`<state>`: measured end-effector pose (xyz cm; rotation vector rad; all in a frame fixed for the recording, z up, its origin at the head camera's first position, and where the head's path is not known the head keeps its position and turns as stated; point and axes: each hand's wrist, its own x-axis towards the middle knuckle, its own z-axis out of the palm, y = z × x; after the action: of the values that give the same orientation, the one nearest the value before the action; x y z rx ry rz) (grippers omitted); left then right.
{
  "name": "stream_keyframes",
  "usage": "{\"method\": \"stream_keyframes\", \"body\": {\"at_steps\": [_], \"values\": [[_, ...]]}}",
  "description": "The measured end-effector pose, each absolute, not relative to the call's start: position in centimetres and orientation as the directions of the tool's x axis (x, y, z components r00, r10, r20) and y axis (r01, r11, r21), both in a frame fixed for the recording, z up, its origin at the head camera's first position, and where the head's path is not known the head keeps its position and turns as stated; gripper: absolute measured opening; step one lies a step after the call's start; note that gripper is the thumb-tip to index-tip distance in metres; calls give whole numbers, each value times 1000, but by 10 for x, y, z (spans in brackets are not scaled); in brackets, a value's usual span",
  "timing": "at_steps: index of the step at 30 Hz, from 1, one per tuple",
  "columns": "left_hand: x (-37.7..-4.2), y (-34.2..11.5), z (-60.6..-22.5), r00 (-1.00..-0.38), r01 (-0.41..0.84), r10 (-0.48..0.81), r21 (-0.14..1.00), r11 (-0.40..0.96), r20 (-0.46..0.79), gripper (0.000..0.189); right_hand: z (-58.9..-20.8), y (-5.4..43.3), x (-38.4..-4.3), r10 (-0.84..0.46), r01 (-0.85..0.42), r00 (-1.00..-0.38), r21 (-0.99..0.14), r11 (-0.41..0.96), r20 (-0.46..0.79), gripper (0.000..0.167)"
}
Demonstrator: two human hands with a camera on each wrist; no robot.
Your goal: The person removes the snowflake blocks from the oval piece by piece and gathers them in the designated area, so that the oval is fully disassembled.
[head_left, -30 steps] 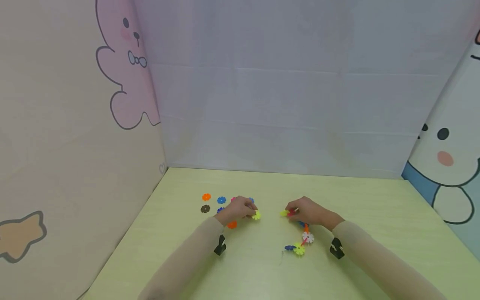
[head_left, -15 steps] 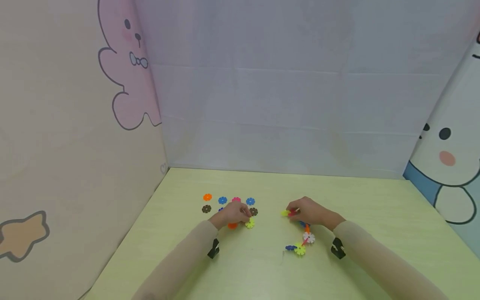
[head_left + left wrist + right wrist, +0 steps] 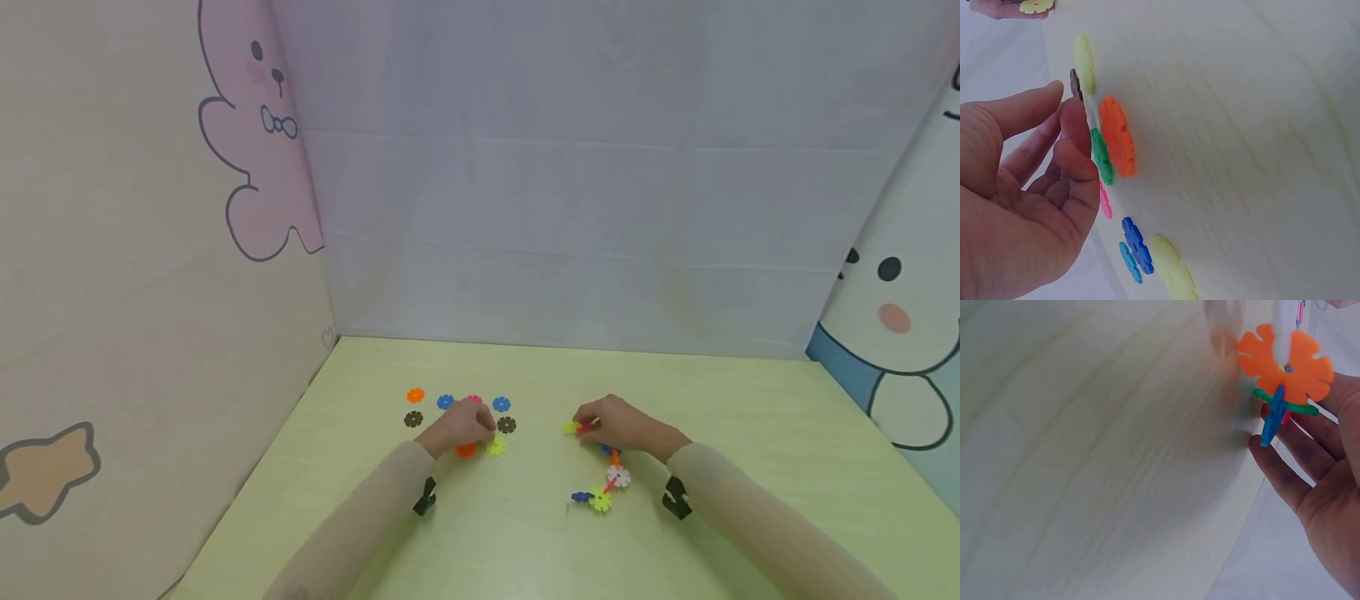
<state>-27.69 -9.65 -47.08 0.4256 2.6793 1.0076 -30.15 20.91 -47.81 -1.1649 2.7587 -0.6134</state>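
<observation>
In the head view my left hand (image 3: 459,427) hovers over the left group of plastic snowflake discs, its fingers loosely curled. A yellow snowflake disc (image 3: 1085,64) lies flat just past its fingertips, apart from them, and nothing sits between thumb and forefinger. My right hand (image 3: 618,422) pinches a chain of interlocked snowflake discs by a red disc near its far end. A yellow disc (image 3: 571,428) sticks out left of those fingers. Below the hand the chain trails through an orange disc (image 3: 1304,369), a white disc (image 3: 617,476) and a dark blue disc (image 3: 582,497).
Loose discs lie in rows on the pale table (image 3: 510,533): orange (image 3: 416,395), brown discs such as this brown disc (image 3: 507,425), and a blue disc (image 3: 502,404). The left wrist view also shows a green disc (image 3: 1101,159). A fabric backdrop (image 3: 510,208) stands behind the table.
My left hand has moved left and toward me with the yellow disc, set it beside the others and let it go. The right hand has stayed put with the chain.
</observation>
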Motion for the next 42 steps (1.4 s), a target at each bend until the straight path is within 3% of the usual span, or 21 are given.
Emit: {"method": "stream_keyframes", "body": {"at_steps": [10, 30, 42], "values": [[-283, -81, -468, -918, 172, 380, 746, 643, -116, 5, -477, 209, -301, -707, -672, -703, -398, 624, 77, 18], [-286, -27, -480, -908, 202, 413, 794, 573, -67, 6, -469, 204, -297, -706, -676, -705, -363, 641, 64, 16], [-284, -4, -491, -930, 249, 368, 742, 622, 4, 7, -471, 202, -297, -709, -684, -700, -362, 634, 81, 19]]}}
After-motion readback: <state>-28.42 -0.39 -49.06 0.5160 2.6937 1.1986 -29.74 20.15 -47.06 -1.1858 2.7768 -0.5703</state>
